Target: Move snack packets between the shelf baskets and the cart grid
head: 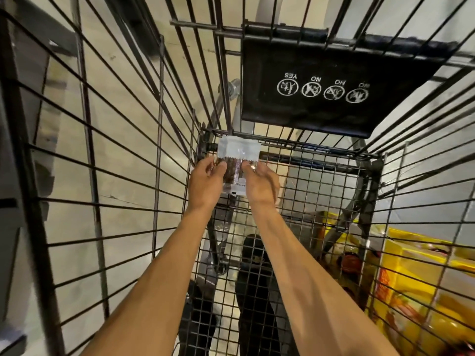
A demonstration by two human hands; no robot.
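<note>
Cart side wall (102, 150): dark wire bars run down the left of the view; beige tiled floor (123, 176) shows through them.
Left hand (205, 183): reaches forward into the cart; thumb and fingers are curled onto the left edge of the snack packet, pinching it.
Snack packet (237, 150): clear pouch with dark brown contents and a pale serrated top seal; held upright between both hands at the far left corner of the cart, its top seal in front of the end wall's lower rail. Contact with the wire cannot be determined.
Right hand (261, 185): just beside the left hand; fingers pinch the right edge of the same packet.
Cart grid (321, 191): fine square mesh bottom, below and to the right of the hands.
Seat flap (334, 83): black panel on the end wall, printed with four round icons marked YES and NO.
Yellow packets (411, 273): lying on the mesh at the lower right, well apart from the hands; blurred.
</note>
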